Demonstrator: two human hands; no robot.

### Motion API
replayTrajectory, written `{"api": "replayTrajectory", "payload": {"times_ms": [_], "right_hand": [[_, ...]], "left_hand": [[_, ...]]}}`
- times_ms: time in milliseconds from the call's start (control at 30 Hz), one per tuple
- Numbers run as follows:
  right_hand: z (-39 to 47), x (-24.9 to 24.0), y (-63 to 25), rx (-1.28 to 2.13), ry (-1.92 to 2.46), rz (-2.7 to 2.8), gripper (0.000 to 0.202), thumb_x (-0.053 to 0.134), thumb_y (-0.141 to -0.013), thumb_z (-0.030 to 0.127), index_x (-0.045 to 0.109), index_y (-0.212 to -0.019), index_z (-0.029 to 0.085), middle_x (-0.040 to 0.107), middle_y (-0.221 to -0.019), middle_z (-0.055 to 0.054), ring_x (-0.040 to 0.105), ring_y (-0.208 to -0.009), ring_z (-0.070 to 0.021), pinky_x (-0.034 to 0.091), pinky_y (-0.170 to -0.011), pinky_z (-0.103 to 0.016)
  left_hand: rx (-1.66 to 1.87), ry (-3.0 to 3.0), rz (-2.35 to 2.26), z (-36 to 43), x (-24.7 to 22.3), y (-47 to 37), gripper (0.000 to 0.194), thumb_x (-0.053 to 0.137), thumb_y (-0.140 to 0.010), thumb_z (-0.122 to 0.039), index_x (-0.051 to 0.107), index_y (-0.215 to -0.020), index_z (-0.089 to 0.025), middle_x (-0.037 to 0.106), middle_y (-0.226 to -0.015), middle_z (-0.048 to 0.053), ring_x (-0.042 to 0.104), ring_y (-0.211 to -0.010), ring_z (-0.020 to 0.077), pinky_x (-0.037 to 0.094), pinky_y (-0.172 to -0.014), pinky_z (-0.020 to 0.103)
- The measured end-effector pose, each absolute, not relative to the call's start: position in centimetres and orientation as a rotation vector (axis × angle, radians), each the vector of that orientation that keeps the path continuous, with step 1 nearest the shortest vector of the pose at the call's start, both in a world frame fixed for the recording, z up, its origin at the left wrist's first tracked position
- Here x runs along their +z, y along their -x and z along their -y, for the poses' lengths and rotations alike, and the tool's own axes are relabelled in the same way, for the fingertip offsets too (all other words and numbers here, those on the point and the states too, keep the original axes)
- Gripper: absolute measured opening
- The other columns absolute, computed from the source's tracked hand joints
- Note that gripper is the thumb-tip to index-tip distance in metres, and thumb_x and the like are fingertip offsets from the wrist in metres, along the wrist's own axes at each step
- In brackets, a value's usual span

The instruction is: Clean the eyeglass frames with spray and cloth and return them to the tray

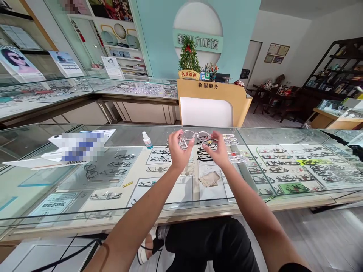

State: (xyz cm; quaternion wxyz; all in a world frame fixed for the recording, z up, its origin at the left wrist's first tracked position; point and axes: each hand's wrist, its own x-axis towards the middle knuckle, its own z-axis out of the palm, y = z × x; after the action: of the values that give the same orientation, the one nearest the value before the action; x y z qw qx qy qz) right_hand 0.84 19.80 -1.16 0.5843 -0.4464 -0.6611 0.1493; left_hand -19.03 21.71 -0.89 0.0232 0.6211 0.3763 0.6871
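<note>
A pair of clear-framed glasses (196, 135) is held up over the glass counter between my two hands. My left hand (180, 148) grips its left side, with thumb and fingers closed around the frame. At the other side, my right hand (217, 150) has its fingers curled by the right lens and temple; its thumb points inward. Beneath and beside the hands lie several dark frames (206, 153) and clear frames (238, 156). A crumpled beige cloth (210, 179) rests on the counter nearer to me.
A small white spray bottle (147, 140) stands left of my hands. Farther left is a white folded card display (82, 147). The glass counter (170, 206) shows eyeglasses inside. Beyond it stands a cashier desk (241, 99).
</note>
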Motion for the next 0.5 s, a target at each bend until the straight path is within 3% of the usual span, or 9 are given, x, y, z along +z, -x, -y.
{"api": "replayTrajectory", "payload": {"times_ms": [300,500], "right_hand": [[-19.5,-1.6,-0.2,0.27,1.092,1.486,0.057,0.075,-0.096,0.06,0.061,-0.139,0.024,0.073,-0.125,-0.013,0.073,-0.12,-0.0315,0.06,-0.105,-0.053],[-19.5,4.9,0.2,0.193,0.972,1.451,0.049,0.073,-0.097,0.06,0.059,-0.128,0.025,0.07,-0.118,-0.009,0.07,-0.111,-0.0284,0.059,-0.102,-0.049]], "left_hand": [[2.095,-2.065,-1.146,-21.6,0.2,18.1,0.053,0.078,-0.098,-0.045,0.061,-0.141,-0.018,0.065,-0.133,0.017,0.069,-0.121,0.0276,0.06,-0.108,0.047],[2.226,-2.015,-1.025,-21.9,6.7,17.9,0.051,0.078,-0.098,-0.046,0.064,-0.139,-0.019,0.065,-0.128,0.013,0.069,-0.117,0.0252,0.062,-0.104,0.044]]}}
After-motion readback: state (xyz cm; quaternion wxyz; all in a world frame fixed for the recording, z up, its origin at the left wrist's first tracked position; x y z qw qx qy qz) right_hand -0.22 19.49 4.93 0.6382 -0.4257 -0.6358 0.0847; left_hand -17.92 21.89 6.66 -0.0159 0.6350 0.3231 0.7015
